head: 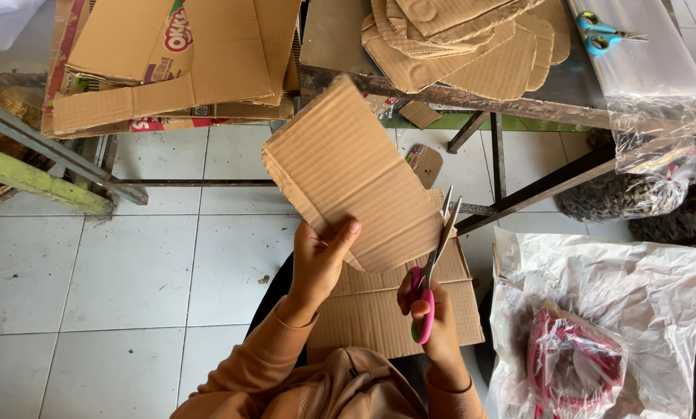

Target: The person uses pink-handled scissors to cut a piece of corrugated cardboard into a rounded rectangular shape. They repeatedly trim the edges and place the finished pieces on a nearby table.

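Left hand: the left hand is clamped on the lower edge of a cardboard sheet, thumb on the near face, remaining fingers hidden behind it.
Cardboard sheet: held up in the air, tilted, rising above and away from the left hand; its lower right edge meets the scissor blades.
Right hand: the right hand is closed through the pink loops of the scissors; the blades stand slightly apart and point up, at the sheet's edge just right of the left hand.
Cut condition: the lower edge of the sheet shows an irregular, notched line near the left thumb; how far the blades have entered cannot be told.
Beneath the hands: a larger flat cardboard piece lies across the lap, directly under both hands.
Beyond the hands: a metal tabletop carries a stack of rounded cardboard cut-outs and blue-handled scissors, well apart from both hands.
Far left of the left hand: flattened printed cartons.
Right of the right hand: a crumpled plastic bag holding red items, on the floor.
Handling judgement: a clean cut appears to call for keeping the sheet taut close to the blades, feeding it into the throat of the blades, and keeping the left thumb clear of the cut line.
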